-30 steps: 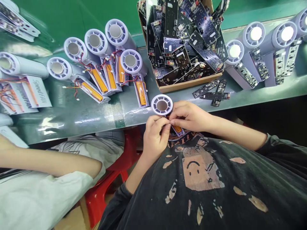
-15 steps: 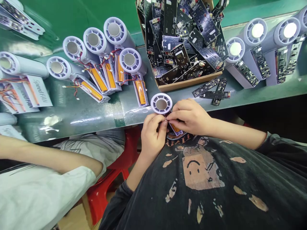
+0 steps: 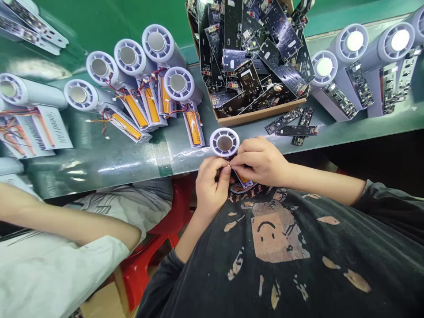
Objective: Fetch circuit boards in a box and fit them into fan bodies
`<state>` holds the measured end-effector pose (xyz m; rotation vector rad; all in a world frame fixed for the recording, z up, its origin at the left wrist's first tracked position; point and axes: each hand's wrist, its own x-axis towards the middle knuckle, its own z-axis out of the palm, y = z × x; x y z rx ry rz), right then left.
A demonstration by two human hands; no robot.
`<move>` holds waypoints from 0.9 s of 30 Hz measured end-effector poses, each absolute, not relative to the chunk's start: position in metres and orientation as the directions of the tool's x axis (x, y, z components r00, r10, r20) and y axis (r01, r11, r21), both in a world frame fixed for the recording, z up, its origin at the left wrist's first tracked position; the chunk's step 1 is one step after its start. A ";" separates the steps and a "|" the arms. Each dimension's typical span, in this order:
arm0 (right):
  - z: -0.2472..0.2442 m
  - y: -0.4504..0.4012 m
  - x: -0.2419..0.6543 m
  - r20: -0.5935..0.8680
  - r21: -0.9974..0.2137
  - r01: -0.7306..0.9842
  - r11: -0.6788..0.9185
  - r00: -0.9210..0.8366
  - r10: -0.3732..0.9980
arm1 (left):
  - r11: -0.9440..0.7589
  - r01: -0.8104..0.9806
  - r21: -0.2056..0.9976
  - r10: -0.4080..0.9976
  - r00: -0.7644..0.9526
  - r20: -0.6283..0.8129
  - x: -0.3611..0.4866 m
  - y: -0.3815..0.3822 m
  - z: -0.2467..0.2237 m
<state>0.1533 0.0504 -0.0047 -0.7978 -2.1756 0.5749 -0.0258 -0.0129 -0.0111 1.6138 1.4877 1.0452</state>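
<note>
A lilac handheld fan (image 3: 224,142) stands at the table's front edge, its round head facing up. Its open handle, with an orange battery (image 3: 244,180) inside, slants down toward my shirt, partly behind my fingers. My left hand (image 3: 212,183) is closed on the near left side of the handle, thumb and forefinger pinched. From the right, my right hand (image 3: 265,161) meets it, fingertips pinched too. A tiny white connector (image 3: 229,166) shows between the fingertips of both hands. Dark wires run beside it, mostly hidden by the fingers.
Behind the fan is a cardboard box (image 3: 261,114) heaped with circuit boards. Several loose boards (image 3: 296,130) lie right of it. More fans with exposed batteries (image 3: 195,128) stand left; fans with boards fitted (image 3: 341,101) stand right. A co-worker's arm (image 3: 76,221) is at left, near a red stool (image 3: 135,274).
The fan head has shifted very slightly right and up; both hands keep their pinch. The co-worker's arm at left and the fan parts at the top left have moved a little.
</note>
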 end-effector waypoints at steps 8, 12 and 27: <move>0.000 0.052 0.149 0.456 -0.531 0.464 0.709 -0.549 0.701 | 0.029 0.061 0.998 0.995 -0.093 -0.023 -0.019 -0.020 -0.023; 0.006 0.051 0.147 0.466 -0.443 0.503 0.742 -0.578 0.669 | 0.041 0.067 0.997 0.997 -0.064 -0.036 -0.019 -0.022 -0.024; 0.008 0.051 0.148 0.410 -0.591 0.418 0.690 -0.581 0.703 | -0.057 0.348 0.936 0.989 -0.106 0.099 -0.022 -0.024 -0.022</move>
